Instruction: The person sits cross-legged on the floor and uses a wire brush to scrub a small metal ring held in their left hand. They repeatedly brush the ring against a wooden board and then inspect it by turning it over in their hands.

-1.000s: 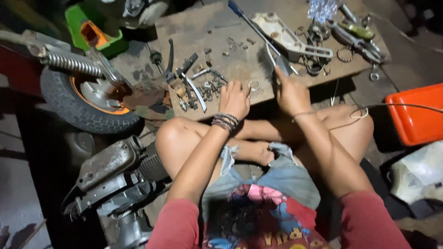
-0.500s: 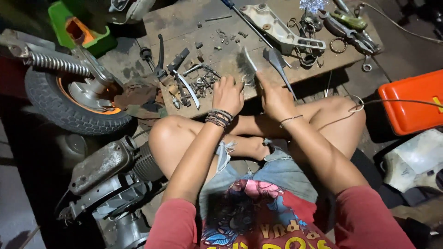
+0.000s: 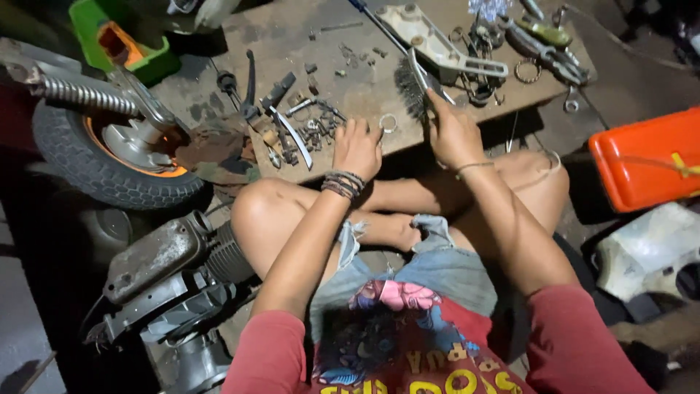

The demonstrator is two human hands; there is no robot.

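Observation:
I sit cross-legged before a low wooden board (image 3: 364, 95) strewn with metal parts. My right hand (image 3: 453, 135) grips a wire brush (image 3: 414, 86) with dark bristles, held over the board's near edge. My left hand (image 3: 357, 146), with braided bands on the wrist, rests on the board edge, fingers pinching a small metal ring (image 3: 387, 122) against the wood. The brush bristles sit just right of and above the ring.
A pile of bolts and small levers (image 3: 306, 128) lies left of my left hand. A grey bracket (image 3: 437, 44), pliers and rings (image 3: 543, 51) lie at the board's back. A scooter wheel (image 3: 109, 153), engine (image 3: 168, 277), green box (image 3: 120, 40) and orange container (image 3: 645, 164) surround me.
My right hand moved the brush from the right down to the ring, then up and right again. My left hand has kept its place at the board edge.

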